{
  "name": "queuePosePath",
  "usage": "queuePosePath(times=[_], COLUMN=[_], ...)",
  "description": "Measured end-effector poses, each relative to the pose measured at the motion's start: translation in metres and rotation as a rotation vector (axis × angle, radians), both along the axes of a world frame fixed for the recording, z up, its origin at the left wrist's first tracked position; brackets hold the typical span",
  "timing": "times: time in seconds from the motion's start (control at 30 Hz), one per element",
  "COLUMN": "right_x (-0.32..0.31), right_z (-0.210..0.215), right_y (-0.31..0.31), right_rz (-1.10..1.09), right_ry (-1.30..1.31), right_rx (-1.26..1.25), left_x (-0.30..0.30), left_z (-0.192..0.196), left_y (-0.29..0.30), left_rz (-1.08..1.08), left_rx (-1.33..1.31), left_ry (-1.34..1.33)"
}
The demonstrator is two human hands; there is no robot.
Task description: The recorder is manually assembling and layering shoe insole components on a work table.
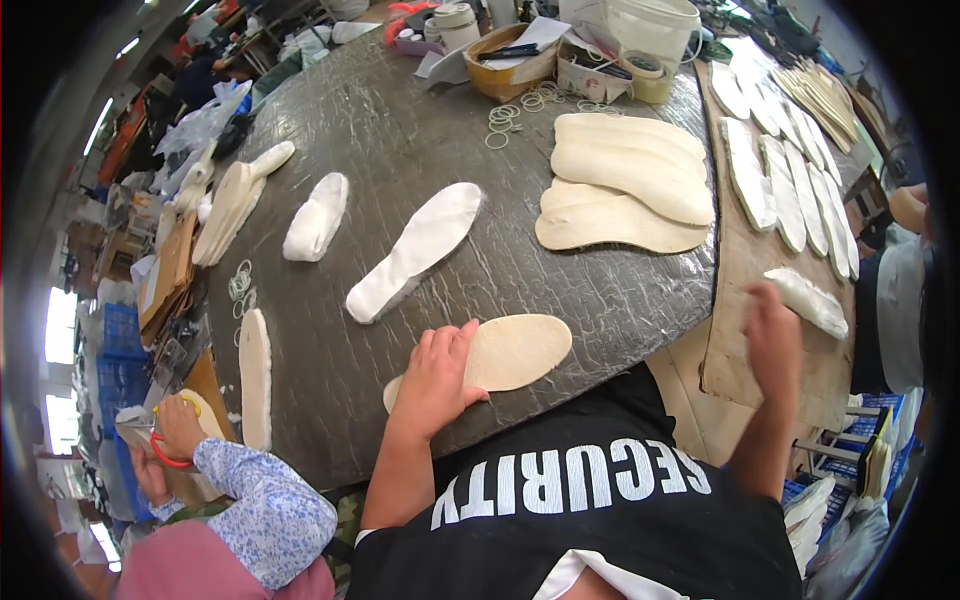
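A cream, shoe-shaped insole [520, 350] lies flat at the table's near edge. My left hand [435, 372] grips across its narrower part, fingers at the far side and thumb at the near side. Off to the right, my right hand [772, 335] is smeared by motion, its fingers partly curled. Its fingertips are by the end of a fluffy white insole [810, 303] on the brown board; whether they touch it is unclear. Beyond my left hand lies a white fleecy insole [415, 252], fleece side up, with a folded white one [317, 218] to its left.
Cream insoles [625, 185] are stacked at the table's right. White insoles [790, 190] stand in rows on the board [735, 340]. Rubber bands [503, 127] lie near a bowl [510, 65] and bucket [655, 30]. At left, another person's hand [180, 430] holds scissors [168, 455].
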State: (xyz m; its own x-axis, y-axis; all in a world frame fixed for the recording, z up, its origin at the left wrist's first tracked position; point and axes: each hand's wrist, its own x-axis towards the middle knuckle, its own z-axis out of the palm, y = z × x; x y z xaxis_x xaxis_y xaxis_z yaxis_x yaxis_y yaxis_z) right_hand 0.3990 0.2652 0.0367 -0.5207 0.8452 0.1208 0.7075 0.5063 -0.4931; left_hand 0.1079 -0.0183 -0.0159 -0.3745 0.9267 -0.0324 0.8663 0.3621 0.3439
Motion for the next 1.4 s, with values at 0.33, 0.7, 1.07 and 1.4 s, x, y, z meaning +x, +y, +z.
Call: queuePosePath(times=[0.33, 0.7, 1.07, 1.4], right_x=[-0.292, -0.274, -0.163, -0.141], right_z=[-0.086, -0.093, -0.083, -0.08], right_y=[-0.075, -0.104, -0.136, -0.101], right_rz=[0.943, 1.068, 1.168, 0.744], right_ry=[0.248, 0.007, 0.285, 0.673], right_rx=[0.602, 0.686, 0.526, -0.026], left_x=[-0.026, -0.061, -0.034, 0.006], left_z=[-0.005, -0.028, 0.04, 0.03], left_y=[-0.06, -0.123, -0.075, -0.048], left_rz=[0.441, 0.519, 0.21, -0.499], left_rx=[0.583, 0.881, 0.897, 0.758], left_ry=[-0.81, -1.364, -1.633, -2.085])
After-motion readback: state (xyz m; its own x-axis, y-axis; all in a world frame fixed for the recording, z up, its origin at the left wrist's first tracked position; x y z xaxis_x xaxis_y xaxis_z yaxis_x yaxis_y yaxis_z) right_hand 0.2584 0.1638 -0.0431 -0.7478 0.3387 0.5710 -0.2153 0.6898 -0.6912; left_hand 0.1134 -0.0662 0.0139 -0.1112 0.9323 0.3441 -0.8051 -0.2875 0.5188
